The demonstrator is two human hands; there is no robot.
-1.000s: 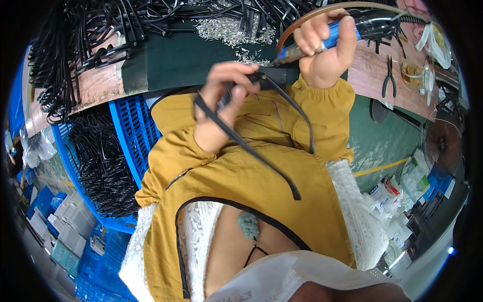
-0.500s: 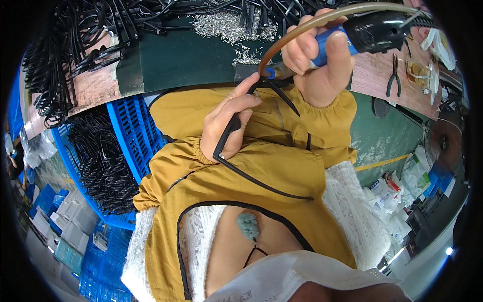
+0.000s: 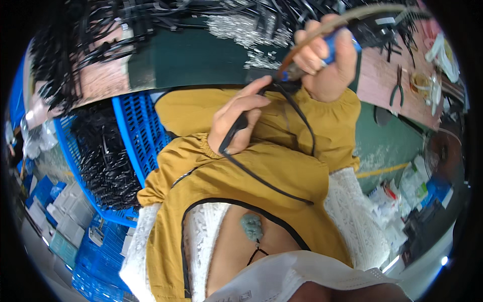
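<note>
**Black cable meeting the iron's tip**

Black cable is looping across the mustard sleeves, nearest me. The left hand is pinching its end, fingers curled tight round it, just below the tool's tip. Beyond, the right hand is gripping the blue-handled soldering iron closed-fisted. She is best keeping that cable end steady, fingertips clear of the tip.

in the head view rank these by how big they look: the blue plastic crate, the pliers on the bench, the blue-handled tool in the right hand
1. Blue plastic slatted crate, by far the largest.
2. Blue-handled tool in the right hand.
3. Dark metal pliers on the bench, though they lie farther off near the rim, so 2 versus 3 is unsure.
</note>
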